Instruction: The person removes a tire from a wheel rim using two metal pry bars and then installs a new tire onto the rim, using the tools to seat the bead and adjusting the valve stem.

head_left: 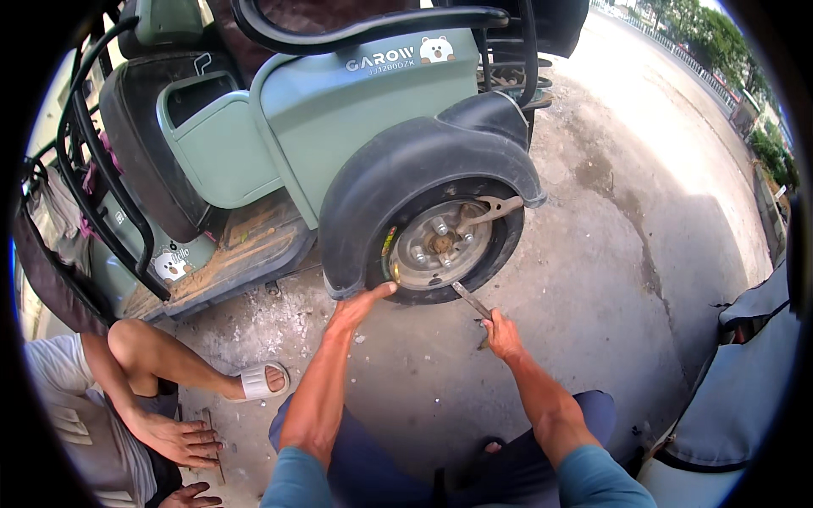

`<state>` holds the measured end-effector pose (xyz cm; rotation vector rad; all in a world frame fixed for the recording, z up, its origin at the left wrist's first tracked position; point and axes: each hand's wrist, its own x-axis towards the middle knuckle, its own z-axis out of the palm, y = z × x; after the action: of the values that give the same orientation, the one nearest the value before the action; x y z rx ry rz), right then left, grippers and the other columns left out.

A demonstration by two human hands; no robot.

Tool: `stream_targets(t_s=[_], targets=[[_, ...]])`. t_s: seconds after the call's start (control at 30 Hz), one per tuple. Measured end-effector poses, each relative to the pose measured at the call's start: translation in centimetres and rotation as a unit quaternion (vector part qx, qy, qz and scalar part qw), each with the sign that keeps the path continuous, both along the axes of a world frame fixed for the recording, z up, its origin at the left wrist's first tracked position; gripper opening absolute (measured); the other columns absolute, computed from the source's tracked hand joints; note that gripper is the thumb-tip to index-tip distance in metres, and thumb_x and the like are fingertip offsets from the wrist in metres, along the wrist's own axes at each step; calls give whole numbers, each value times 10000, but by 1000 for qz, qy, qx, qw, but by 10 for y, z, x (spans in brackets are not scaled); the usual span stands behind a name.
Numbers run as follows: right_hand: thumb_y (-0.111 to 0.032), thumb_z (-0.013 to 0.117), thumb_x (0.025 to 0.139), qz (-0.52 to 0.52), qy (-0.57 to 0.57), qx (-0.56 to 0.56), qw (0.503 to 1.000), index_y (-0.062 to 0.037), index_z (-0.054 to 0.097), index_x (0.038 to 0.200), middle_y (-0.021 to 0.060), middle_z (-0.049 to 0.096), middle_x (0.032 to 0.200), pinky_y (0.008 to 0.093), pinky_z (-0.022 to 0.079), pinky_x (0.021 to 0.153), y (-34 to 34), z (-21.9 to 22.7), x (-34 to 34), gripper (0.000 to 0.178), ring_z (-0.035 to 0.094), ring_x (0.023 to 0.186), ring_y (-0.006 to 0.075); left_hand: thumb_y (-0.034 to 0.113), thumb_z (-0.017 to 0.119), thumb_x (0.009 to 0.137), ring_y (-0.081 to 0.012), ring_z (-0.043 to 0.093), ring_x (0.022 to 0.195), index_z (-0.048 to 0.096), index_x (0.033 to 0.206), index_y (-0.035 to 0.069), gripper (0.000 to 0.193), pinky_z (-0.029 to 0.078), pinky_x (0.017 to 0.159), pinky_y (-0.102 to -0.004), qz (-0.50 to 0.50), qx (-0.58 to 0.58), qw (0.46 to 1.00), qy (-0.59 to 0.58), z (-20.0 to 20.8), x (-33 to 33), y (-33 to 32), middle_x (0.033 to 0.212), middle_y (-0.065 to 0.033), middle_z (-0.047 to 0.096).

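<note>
Just below frame centre, the flat grey metal lever [472, 301] is clamped in the right hand [506, 336], its tip best seated squarely against the black rubber tyre [506, 245], while the left hand [362, 306] is half hidden, its grip untellable.

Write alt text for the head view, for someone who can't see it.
A person's right hand holds a metal bar with its tip at the wheel of a green vehicle; the left hand is by the lower end of the black fender. A second metal tool crosses the wheel's upper right; another person shows at lower left.
</note>
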<state>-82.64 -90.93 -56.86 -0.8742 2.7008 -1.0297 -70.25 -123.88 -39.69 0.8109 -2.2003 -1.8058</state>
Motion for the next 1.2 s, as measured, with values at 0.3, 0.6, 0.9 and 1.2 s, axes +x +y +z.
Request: stream_targets(t_s=[0.3,0.6,0.9,1.2], targets=[[-287,516,1012,10,-21,6,1000,-64,462,1033,269,645,888,588,454,688,1,4,1,231,595,837,520,286,881,710,-239,589,1105,635,1237,0,648,434,1005,-362,128,-7,980,151,19,-17,17,1194,-109,659],[-289,528,1003,28,-36,-19,999,-57,473,1065,280,647,918,589,461,713,-8,-6,-5,246,596,868,525,231,894,687,-246,591,1092,583,1291,-7,720,440,1013,-355,153,34,957,243,12,-21,10,1227,-116,631],[-267,555,992,60,-3,17,998,-52,470,1083,268,652,917,573,466,683,6,-4,-42,248,601,861,515,262,893,693,-240,480,1294,459,1415,6,881,346,1121,-347,44,11,988,145,-30,-5,0,1375,-101,547],[-288,545,1001,86,24,65,994,-57,443,1075,257,645,901,570,465,691,24,3,-56,263,604,856,507,-136,765,614,-212,532,1235,533,1326,66,776,383,1089,-384,72,279,945,155,-66,-30,33,1282,-41,602]])
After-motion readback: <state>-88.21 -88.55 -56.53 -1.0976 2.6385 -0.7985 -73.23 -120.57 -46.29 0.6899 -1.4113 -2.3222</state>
